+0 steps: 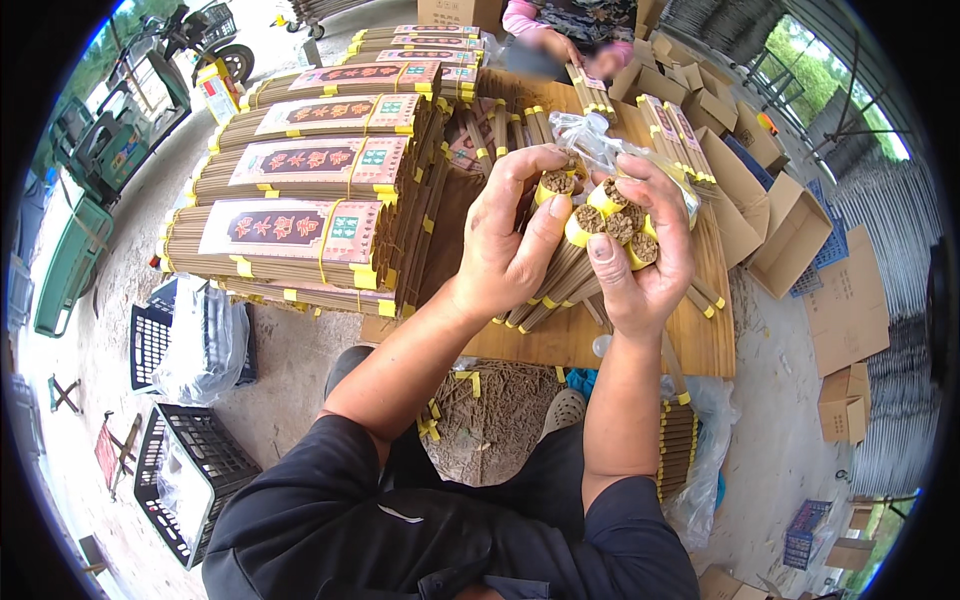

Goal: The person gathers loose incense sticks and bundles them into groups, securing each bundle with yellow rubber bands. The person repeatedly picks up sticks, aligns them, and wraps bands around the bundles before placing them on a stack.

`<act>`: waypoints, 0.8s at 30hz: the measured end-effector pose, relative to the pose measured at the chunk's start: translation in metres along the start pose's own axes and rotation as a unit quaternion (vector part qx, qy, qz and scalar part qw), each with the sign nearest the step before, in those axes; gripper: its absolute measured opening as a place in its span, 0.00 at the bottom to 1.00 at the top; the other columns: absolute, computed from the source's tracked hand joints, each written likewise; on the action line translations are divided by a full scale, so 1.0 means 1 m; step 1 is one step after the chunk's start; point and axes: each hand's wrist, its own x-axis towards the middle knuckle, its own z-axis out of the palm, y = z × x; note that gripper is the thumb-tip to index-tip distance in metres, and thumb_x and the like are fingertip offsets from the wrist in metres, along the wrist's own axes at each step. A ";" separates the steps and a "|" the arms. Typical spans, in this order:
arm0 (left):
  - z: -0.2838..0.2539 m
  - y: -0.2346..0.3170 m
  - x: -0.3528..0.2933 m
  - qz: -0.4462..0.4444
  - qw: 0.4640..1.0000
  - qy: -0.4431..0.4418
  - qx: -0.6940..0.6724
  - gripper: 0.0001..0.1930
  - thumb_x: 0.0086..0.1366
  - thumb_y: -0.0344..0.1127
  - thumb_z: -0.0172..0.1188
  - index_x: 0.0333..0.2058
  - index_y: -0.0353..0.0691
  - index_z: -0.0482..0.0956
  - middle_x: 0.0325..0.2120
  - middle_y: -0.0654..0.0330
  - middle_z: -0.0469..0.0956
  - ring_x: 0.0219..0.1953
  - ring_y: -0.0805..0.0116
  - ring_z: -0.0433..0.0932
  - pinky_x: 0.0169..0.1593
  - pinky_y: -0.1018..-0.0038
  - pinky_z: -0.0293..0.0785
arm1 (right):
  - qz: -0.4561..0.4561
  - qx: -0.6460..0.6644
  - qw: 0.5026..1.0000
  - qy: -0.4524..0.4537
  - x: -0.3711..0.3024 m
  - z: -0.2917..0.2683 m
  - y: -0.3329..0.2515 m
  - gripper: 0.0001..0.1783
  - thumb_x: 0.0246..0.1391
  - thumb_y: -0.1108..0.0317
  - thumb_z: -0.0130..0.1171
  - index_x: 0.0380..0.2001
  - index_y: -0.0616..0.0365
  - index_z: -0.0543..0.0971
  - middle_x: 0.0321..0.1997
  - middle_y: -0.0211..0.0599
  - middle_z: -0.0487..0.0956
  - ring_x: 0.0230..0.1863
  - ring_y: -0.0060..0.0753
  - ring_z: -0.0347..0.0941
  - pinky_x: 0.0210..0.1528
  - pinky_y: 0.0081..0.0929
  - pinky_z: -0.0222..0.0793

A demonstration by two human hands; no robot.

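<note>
While we sit at the wooden table point(715, 340), our left hand point(515, 235) has its thumb and fingers curled around 1 yellow-banded incense bundle point(557, 183), gripping it end up. Our right hand point(645, 240) is closed around a cluster of at least 4 more banded bundles point(620, 226), just beside the first, above the tabletop. Behind our hands lies a clear plastic bag point(592, 138); we cannot tell what it contains.

To our left rise stacked labelled incense packs point(300, 165). Down on the floor, 1 black plastic crate point(205, 450) holds clear film point(178, 475), and a translucent sack point(203, 345) drapes over a second dark crate point(146, 345). By our right arm, a plastic liner point(705, 440) lies against banded sticks point(677, 440); we cannot tell whether it encloses them. Farther right stands an open cardboard box point(795, 235), its contents unclear. Across the table, a co-worker's hands point(560, 50) hold a slim labelled pack point(592, 95).
</note>
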 end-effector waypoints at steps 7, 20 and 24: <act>-0.001 0.004 0.006 -0.004 0.993 -0.022 -0.119 0.28 0.73 0.37 0.56 0.67 0.32 0.60 0.57 0.50 0.73 0.59 0.63 0.75 0.64 0.65 0.68 | 0.045 0.058 0.997 -0.004 -0.004 0.005 0.000 0.46 0.48 0.66 0.79 0.67 0.61 0.66 0.60 0.52 0.75 0.57 0.39 0.76 0.61 0.37 0.73; -0.006 -0.058 -0.027 -0.097 0.992 -0.079 0.017 0.57 0.44 0.57 0.83 0.65 0.31 0.64 0.59 0.48 0.71 0.62 0.54 0.72 0.66 0.61 0.67 | 0.259 0.176 0.949 0.034 -0.032 0.001 0.039 0.39 0.56 0.46 0.73 0.58 0.67 0.74 0.55 0.37 0.79 0.56 0.28 0.75 0.62 0.30 0.68; -0.002 -0.047 -0.032 -0.078 0.993 -0.076 0.055 0.62 0.37 0.61 0.85 0.65 0.31 0.64 0.57 0.47 0.75 0.58 0.53 0.78 0.62 0.62 0.73 | 0.270 0.262 0.924 0.064 -0.035 -0.002 0.042 0.41 0.58 0.45 0.71 0.61 0.68 0.71 0.59 0.38 0.78 0.58 0.30 0.73 0.64 0.33 0.66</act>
